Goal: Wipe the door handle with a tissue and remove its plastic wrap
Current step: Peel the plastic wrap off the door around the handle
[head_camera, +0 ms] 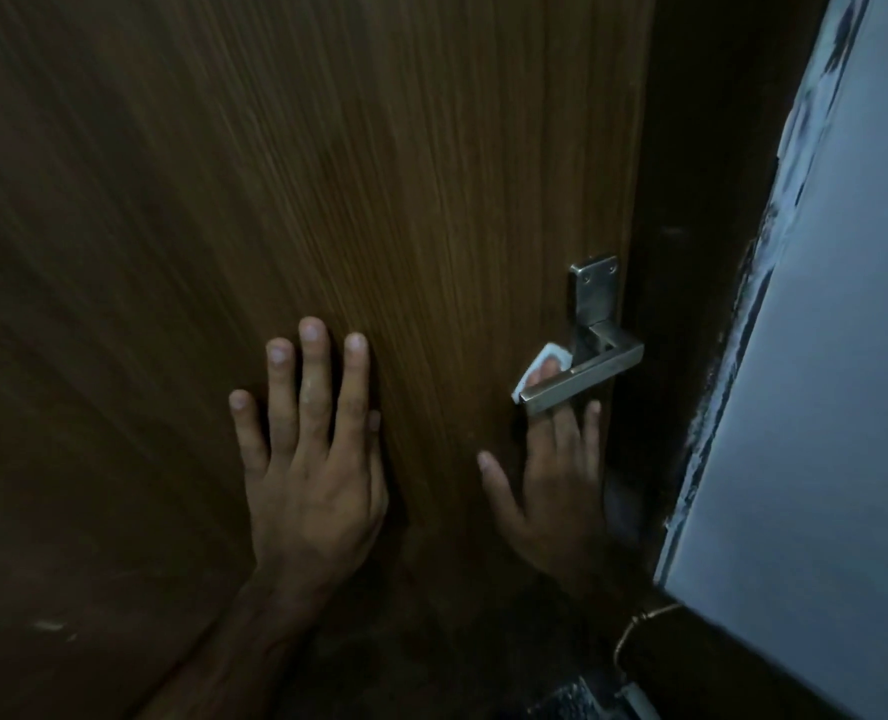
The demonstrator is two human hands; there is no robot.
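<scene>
I had the left hand flat and open on the door, fingers spread, bracing it. The right hand reached up behind the handle, which sat at the door's right edge, lever pointing left. Its fingers went under the lever and pressed the tissue against the back of it; the thumb stood out free to the left. I judged the wipe was under way. To do it well I meant to keep the door steady, wrap the tissue round the lever and draw it along the whole length. I could not make out any plastic wrap in the dim light.
</scene>
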